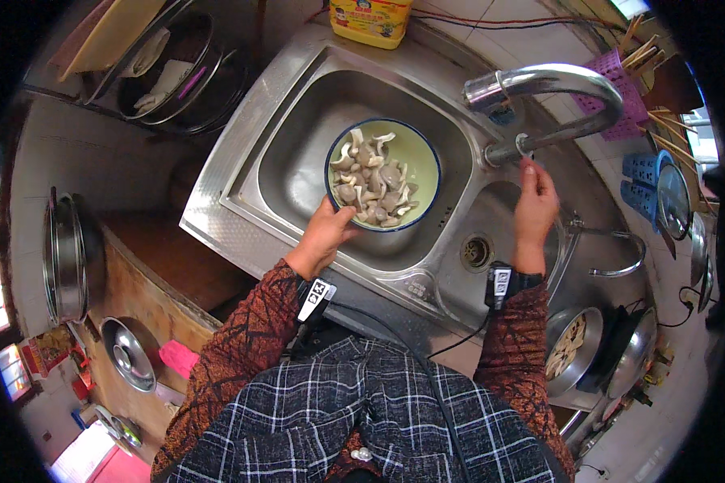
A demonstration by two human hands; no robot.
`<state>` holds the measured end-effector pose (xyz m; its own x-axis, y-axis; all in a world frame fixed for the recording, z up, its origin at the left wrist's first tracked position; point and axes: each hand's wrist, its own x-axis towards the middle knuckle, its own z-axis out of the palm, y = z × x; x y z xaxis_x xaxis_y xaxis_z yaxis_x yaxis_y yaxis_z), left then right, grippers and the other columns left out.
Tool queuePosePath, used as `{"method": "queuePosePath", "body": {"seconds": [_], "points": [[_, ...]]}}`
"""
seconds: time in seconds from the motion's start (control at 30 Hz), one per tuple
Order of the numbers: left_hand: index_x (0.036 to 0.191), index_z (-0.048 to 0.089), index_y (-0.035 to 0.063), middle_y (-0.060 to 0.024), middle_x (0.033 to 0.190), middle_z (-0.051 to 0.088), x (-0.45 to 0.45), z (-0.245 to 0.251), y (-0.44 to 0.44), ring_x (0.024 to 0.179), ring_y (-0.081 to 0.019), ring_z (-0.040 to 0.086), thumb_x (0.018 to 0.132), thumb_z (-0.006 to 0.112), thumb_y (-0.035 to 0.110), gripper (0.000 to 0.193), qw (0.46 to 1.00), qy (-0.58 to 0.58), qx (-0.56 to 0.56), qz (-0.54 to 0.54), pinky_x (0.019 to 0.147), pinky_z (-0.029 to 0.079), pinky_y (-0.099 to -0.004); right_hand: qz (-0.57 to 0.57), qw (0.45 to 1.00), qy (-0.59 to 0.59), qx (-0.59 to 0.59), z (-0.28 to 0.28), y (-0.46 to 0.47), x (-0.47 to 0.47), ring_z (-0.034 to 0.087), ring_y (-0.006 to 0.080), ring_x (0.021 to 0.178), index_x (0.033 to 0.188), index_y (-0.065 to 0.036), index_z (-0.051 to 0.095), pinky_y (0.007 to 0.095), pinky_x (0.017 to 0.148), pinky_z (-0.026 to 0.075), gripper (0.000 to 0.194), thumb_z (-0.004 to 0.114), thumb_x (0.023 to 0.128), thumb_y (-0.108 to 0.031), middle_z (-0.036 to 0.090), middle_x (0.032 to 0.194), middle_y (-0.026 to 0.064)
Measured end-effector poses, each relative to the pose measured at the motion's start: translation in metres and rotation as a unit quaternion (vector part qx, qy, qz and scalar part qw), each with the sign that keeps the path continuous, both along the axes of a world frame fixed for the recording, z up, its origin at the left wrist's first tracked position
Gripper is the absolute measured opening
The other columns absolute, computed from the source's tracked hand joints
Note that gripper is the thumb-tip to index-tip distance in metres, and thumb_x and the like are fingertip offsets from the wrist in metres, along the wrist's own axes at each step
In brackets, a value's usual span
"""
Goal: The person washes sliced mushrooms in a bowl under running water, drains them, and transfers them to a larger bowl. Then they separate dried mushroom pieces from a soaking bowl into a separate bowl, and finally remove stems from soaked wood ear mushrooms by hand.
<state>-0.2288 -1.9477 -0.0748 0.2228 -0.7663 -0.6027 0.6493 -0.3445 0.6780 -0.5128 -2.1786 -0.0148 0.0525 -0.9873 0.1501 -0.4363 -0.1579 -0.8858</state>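
Observation:
A pale green enamel bowl (422,154) with a dark blue rim is over the large basin of a stainless steel sink (290,157). Torn grey oyster mushrooms (374,178) lie inside it. My left hand (326,232) grips the bowl's near-left rim, thumb over the edge. At the right, my right hand (534,199) has its fingertips at the small lever on the chrome faucet's base (507,150). The faucet's spout (483,93) points to the right of the bowl, and no water stream shows from it.
The small basin's drain (477,252) lies below my right forearm. A yellow detergent jug (371,21) stands behind the sink. A purple chopstick basket (610,90) hangs at the right wall. A metal bowl of sliced food (571,350) sits right of me; a wooden board (151,290) lies left.

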Motion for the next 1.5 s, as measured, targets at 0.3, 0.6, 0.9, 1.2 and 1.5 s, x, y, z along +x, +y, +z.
{"method": "queuePosePath", "body": {"seconds": [0.3, 0.6, 0.9, 1.2, 1.5], "points": [[0.155, 0.04, 0.01, -0.0103, 0.145, 0.059, -0.003, 0.003, -0.003, 0.125, -0.0232, 0.065, 0.102, 0.054, 0.006, 0.054, 1.0, -0.013, 0.003, 0.002, 0.093, 0.062, -0.0387, -0.086, 0.987, -0.139, -0.005, -0.017, -0.023, -0.009, 0.07, 0.0137, 0.093, 0.119, 0.0, 0.071, 0.0285, 0.084, 0.057, 0.026, 0.062, 0.109, -0.022, 0.074, 0.111, 0.0057], [0.154, 0.041, 0.0109, -0.0094, 0.143, 0.058, -0.003, 0.012, -0.004, 0.123, -0.0229, 0.064, 0.101, 0.055, 0.006, 0.055, 1.0, 0.004, -0.012, -0.002, 0.091, 0.063, -0.0371, 0.311, 0.943, 0.111, -0.036, -0.012, 0.093, 0.121, 0.061, 0.0318, 0.125, 0.143, -0.019, 0.061, 0.0441, 0.097, 0.056, 0.062, 0.08, 0.084, -0.011, 0.057, 0.145, 0.0181], [0.152, 0.043, 0.0094, -0.0091, 0.141, 0.058, -0.004, 0.009, -0.004, 0.121, -0.0222, 0.064, 0.101, 0.053, 0.005, 0.052, 0.998, -0.045, 0.025, -0.024, 0.089, 0.063, -0.038, 0.306, 0.913, 0.267, -0.045, -0.04, 0.096, 0.161, 0.057, 0.0433, 0.125, 0.134, -0.018, 0.064, 0.0506, 0.1, 0.054, 0.06, 0.079, 0.078, -0.007, 0.058, 0.138, 0.0184], [0.153, 0.042, 0.0116, -0.0078, 0.142, 0.059, -0.003, 0.006, -0.004, 0.121, -0.0222, 0.065, 0.102, 0.051, 0.006, 0.052, 0.999, -0.023, 0.028, -0.017, 0.089, 0.062, -0.0387, 0.283, 0.937, 0.203, -0.003, -0.019, 0.074, 0.134, 0.059, 0.0412, 0.125, 0.135, -0.018, 0.066, 0.0499, 0.1, 0.054, 0.058, 0.078, 0.079, -0.01, 0.06, 0.135, 0.0163], [0.153, 0.04, 0.0063, -0.0118, 0.144, 0.056, -0.006, 0.007, -0.003, 0.123, -0.0256, 0.064, 0.102, 0.054, 0.006, 0.053, 0.999, -0.042, -0.002, -0.016, 0.087, 0.064, -0.0389, 0.323, 0.856, 0.377, -0.142, -0.018, 0.118, 0.168, 0.043, 0.0409, 0.146, 0.144, -0.028, 0.062, 0.0641, 0.104, 0.046, 0.075, 0.086, 0.073, -0.019, 0.046, 0.159, 0.0124]]}}
